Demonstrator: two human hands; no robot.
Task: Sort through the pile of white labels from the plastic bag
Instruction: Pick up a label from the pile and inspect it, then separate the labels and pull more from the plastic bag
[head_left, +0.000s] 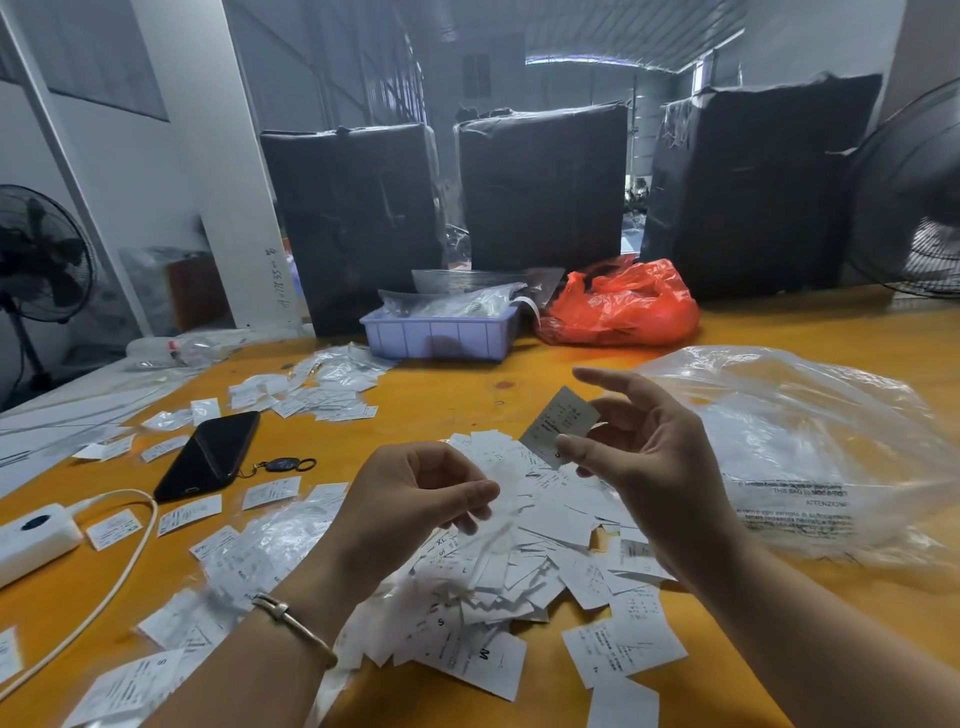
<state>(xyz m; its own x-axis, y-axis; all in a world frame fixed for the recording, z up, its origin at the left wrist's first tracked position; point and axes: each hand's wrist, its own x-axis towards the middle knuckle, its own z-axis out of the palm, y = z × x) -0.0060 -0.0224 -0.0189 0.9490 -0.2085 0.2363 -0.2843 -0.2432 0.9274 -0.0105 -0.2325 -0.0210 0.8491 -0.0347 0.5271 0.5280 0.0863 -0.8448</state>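
White printed rectangular label (560, 425) pinched in right hand (639, 457) grip, thumb and fingers closed on lower edge, long axis tilted up-right. Left hand (415, 499) curled, pinching blurred white piece; cannot tell what. Pile of white paper labels (519, 561) directly below both hands on yellow surface (447, 395). Clear plastic bag (800, 447) right.

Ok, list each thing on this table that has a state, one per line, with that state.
Right hand: pinches one label, raised.
Held label: lifted clear of the pile, tilted.
Left hand: fingers curled, over the pile; whether it holds anything is blurred.
Pile of labels: loose, jumbled.
Clear plastic bag: crumpled, lying flat.
Phone: screen dark.
Red bag: bunched up.
Tray: filled with packets.
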